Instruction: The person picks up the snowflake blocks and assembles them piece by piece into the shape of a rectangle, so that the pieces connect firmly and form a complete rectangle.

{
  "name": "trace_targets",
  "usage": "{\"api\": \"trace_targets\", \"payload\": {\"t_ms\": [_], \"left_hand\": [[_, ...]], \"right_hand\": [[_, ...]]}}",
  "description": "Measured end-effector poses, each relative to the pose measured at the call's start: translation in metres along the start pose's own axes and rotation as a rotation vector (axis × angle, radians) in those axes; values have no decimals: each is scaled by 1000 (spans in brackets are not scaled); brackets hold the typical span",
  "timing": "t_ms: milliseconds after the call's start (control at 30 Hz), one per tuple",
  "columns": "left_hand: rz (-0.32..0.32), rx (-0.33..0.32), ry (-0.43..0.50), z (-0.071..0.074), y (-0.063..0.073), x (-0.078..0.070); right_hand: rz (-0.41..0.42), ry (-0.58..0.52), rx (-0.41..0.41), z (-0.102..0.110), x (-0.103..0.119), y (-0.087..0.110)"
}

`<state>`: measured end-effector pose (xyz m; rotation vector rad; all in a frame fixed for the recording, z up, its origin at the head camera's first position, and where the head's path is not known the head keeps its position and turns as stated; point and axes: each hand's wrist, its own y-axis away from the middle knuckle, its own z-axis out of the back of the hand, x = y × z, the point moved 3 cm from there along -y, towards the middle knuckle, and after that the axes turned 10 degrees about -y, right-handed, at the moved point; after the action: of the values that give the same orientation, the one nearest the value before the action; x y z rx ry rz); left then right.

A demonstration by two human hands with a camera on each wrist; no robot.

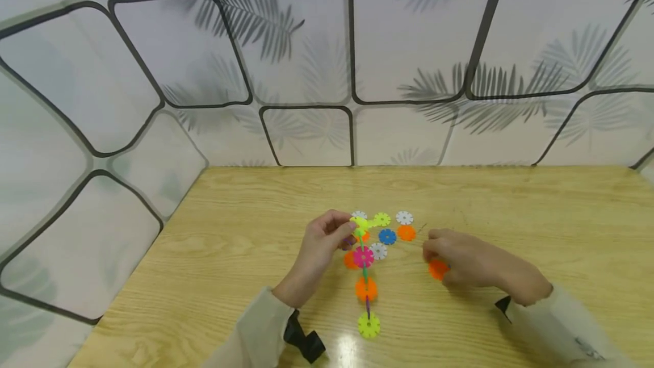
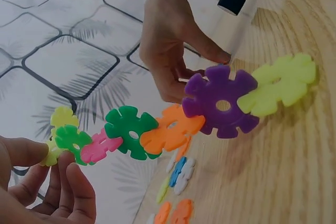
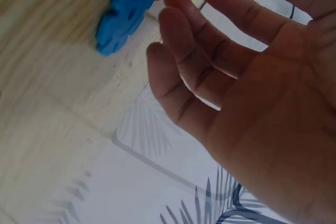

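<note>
My left hand [image 1: 324, 237] pinches the yellow end of a chain of notched interlocking plastic discs. In the left wrist view the chain runs through a green disc [image 2: 73, 141], a pink disc [image 2: 101, 147], a second green disc, an orange disc [image 2: 172, 129] and a purple disc [image 2: 220, 100] to a yellow far-end disc [image 2: 281, 83]. My right hand [image 1: 462, 257], to the right, has thumb and forefinger at a loose orange disc [image 1: 438, 270], holding it by the edge. Below its curled fingers, the right wrist view shows a blue disc [image 3: 128, 11], tilted edge-on.
Several loose discs lie on the wooden table [image 1: 245, 214] between and beyond the hands, among them a blue disc [image 1: 387, 236], an orange disc [image 1: 406, 233] and a white disc [image 1: 405, 217]. A patterned wall covering [image 1: 306, 135] rises behind the table.
</note>
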<state>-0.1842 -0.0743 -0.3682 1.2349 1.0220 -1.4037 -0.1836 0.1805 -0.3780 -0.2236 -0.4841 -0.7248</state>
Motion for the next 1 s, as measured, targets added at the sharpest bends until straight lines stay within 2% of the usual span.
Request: {"api": "trace_targets", "payload": {"t_ms": [267,367,533,700,833,1000], "left_hand": [[-13,-41,2,3,-4,-2],[-2,-38,-2,3,-3,-2],[-1,-17,9,2,-2,-1],[-19,26,16,-1,0,-2],[-20,50,16,-3,1,-2],[-14,54,9,-4,2,-2]], "right_hand": [[28,8,-23,2,-4,1],[44,-32,-50,3,-4,-1],[75,-221,-111,8,0,-5],[108,-465,-233,17,10,-5],[68,-610,-321,21,16,-4],[7,-751,-378,22,20,-6]]}}
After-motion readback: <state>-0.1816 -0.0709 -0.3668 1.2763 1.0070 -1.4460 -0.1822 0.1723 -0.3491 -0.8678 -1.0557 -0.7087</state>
